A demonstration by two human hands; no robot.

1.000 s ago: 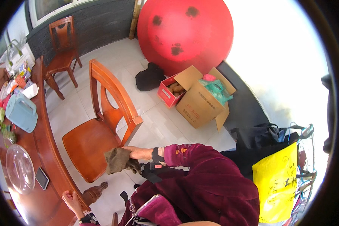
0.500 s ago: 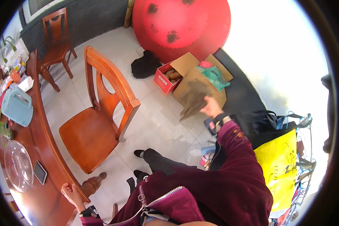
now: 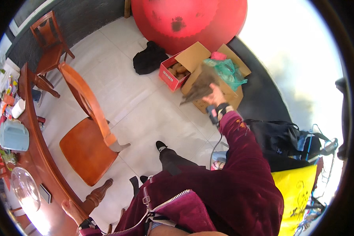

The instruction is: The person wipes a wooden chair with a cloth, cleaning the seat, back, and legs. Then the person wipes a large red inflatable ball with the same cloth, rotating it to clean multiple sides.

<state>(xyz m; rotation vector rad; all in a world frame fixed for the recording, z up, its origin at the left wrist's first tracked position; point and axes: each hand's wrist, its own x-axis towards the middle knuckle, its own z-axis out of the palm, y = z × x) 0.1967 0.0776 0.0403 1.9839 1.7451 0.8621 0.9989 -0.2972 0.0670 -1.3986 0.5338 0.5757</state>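
My right hand (image 3: 214,95) is closed on a limp, dark grey-brown cloth (image 3: 200,85), which is smeared by motion. Held out in front of me, the cloth hides part of a cardboard box (image 3: 235,97) with its flaps up. In that box lie a green plastic bag (image 3: 229,72) and something pink. My left hand (image 3: 72,211) rests at the edge of the brown wooden table (image 3: 61,192), its fingers stretched out with nothing in them. A phone (image 3: 45,193) and a clear round dish (image 3: 24,188) lie nearby on the table.
A wooden chair (image 3: 86,151) stands at the table, another chair (image 3: 49,53) farther back. Beside the cardboard box are a red box (image 3: 170,82) of brown lumps and a black bundle (image 3: 149,58). A large red round thing (image 3: 188,27) stands behind; a yellow bag (image 3: 295,196) hangs right.
My right hand has swung the cloth up and to the left across the cardboard box. My view has shifted. My left hand stays at the table edge, its fingers straighter.
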